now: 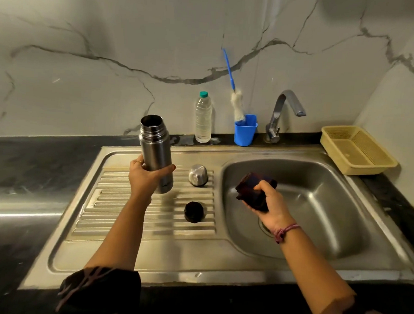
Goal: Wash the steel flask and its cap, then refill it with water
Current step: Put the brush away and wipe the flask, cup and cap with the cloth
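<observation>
While no water is seen running, the washing is judged barely begun. A folded dark cloth (255,191) is gripped by the right hand (269,205) over the steel sink basin (323,199). The open cylindrical steel flask (156,151) is held upright in the curled fingers of the left hand (144,175) above the ribbed drainboard (117,200), where a black stopper (194,212) and, farther back, a steel cap (198,175) lie. Refilling remains.

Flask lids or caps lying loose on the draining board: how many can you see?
2. The steel cap stands at the back of the ribbed draining board, beside the basin. The black stopper lies nearer the person, in front of it. Neither touches the open flask.
</observation>
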### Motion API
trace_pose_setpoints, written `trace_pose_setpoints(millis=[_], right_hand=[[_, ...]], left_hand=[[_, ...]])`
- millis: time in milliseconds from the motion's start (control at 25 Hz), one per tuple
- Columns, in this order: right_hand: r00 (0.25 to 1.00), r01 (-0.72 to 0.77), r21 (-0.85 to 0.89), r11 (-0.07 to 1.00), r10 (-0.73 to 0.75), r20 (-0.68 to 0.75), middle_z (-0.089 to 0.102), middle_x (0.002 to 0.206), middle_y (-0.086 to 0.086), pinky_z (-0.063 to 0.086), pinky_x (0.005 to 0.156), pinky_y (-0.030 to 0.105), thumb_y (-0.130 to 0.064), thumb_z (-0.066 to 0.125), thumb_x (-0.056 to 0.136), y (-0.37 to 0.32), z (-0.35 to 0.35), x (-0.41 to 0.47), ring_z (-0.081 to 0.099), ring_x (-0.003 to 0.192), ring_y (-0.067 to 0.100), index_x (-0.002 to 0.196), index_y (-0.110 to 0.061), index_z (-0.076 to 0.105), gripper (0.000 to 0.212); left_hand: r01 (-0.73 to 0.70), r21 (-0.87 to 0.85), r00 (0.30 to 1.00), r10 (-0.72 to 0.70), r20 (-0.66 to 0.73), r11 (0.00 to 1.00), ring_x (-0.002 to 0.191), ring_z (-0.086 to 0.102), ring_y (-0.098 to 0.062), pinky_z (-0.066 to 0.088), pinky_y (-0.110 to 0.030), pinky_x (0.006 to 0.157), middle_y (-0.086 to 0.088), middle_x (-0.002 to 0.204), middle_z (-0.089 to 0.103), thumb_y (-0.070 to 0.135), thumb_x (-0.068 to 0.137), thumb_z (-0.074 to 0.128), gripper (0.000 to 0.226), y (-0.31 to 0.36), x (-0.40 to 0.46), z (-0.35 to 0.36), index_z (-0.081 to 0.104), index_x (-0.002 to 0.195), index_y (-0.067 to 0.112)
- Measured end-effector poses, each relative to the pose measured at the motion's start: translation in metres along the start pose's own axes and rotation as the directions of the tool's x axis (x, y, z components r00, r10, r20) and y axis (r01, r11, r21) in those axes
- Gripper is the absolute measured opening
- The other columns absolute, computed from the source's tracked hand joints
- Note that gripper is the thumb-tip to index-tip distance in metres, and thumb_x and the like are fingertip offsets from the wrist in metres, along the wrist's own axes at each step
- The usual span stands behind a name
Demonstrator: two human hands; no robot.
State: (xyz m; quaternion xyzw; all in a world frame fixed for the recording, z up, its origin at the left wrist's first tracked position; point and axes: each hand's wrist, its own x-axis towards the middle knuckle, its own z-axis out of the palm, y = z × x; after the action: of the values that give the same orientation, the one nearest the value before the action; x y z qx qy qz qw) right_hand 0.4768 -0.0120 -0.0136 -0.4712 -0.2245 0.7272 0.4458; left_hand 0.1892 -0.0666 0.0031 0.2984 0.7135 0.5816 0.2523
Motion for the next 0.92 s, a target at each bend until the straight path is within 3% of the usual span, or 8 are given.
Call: trace_pose_setpoints(millis=[240,600,920], right_hand=[[0.998,0.013,0.053,0.998,-0.010,-0.064,0.060,0.100,0.015,0.050,0.084,0.042,-0.008,0.048,0.086,0.012,0.008,0.006,0.059,0.095,0.028,0.093,-0.008,0.056,0.010],[0.996,0.020,0.033,0.999,-0.017,-0.091,0.058,0.104,0.015,0.048,0.091,0.044,-0.005,0.047,0.086,0.017,0.022,0.019,0.057,0.101,0.029,0.096,-0.009,0.055,0.013],[0.996,0.014,0.023,1.000,-0.012,-0.090,0.057,0.107,0.014,0.053,0.073,0.038,-0.004,0.048,0.085,0.021,0.025,0.027,0.057,0.101,0.028,0.101,-0.010,0.055,0.018]], left_hand=[[0.061,-0.072,0.998,-0.060,0.021,0.996,0.096,0.064,-0.015,0.050,-0.018,0.072,-0.005,0.115,0.066,0.013,0.063,0.091,0.073,-0.020,0.020,-0.008,0.056,0.127,0.014],[0.089,-0.023,0.996,-0.088,0.019,0.996,0.105,0.064,-0.019,0.054,-0.031,0.086,-0.003,0.118,0.066,0.018,0.059,0.093,0.081,-0.043,0.047,-0.010,0.055,0.130,0.017],[0.069,-0.016,0.997,-0.069,0.045,0.997,0.100,0.060,-0.018,0.052,-0.033,0.089,-0.003,0.116,0.063,0.014,0.067,0.088,0.072,-0.046,0.048,-0.010,0.052,0.129,0.017]])
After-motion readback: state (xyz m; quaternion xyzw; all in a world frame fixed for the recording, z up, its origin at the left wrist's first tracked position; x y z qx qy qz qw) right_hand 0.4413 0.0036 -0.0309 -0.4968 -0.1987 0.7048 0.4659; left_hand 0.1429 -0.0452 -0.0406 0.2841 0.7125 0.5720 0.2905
